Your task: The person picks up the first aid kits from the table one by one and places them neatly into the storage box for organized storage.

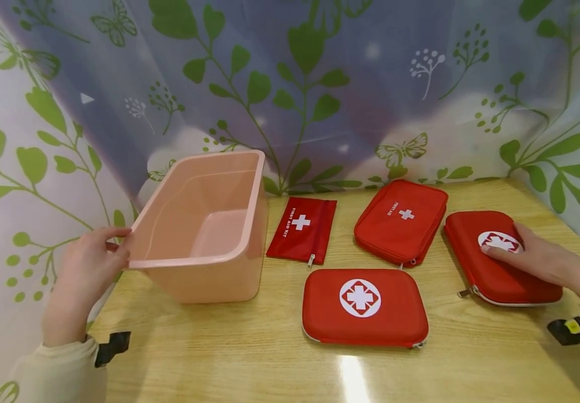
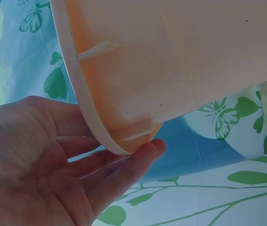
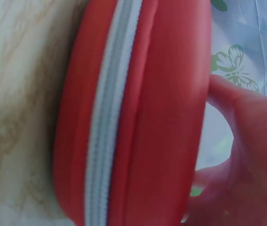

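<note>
My left hand (image 1: 90,268) holds the near left corner of the rim of a pink plastic bin (image 1: 224,280). In the left wrist view, the left hand's fingers (image 2: 112,174) curl around that rim. At the far right, my right hand (image 1: 546,257) rests on a red hard-shell first aid case (image 1: 516,285). Its thumb lies over the top face beside the white cross emblem. Up close in the right wrist view, the case's pale zipper (image 3: 107,113) runs along its side, and an arch of space shows between hand and case.
A second red hard-shell case (image 1: 390,308) lies at the front centre. Behind it are a flat red first aid pouch (image 1: 300,229) and a soft red first aid bag (image 1: 402,218). The wooden table (image 1: 209,347) meets a leaf-patterned curtain (image 1: 320,112) at the back.
</note>
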A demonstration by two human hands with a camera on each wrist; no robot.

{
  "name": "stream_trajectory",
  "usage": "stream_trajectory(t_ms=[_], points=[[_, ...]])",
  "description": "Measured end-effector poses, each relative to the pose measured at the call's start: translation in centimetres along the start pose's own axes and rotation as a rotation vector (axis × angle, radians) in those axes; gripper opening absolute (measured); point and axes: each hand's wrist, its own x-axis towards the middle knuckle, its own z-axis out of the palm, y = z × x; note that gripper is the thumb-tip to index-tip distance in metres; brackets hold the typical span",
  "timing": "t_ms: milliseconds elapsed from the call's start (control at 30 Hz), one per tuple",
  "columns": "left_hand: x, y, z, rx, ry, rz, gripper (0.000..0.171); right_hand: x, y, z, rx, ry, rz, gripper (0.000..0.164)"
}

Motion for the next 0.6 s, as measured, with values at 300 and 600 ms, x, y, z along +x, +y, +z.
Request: stream_trajectory(t_ms=[300, 600], points=[[-0.4, -0.2, 0.1, -0.007, 0.012, -0.003, 0.038, 0.6, 1.3, 0.2, 0.139, 0.043, 0.005, 0.111], [-0.1, -0.2, -0.2, -0.019, 0.018, -0.001, 0.039, 0.2, 2.7, 0.6, 0.285, 0.043, 0.066, 0.105]])
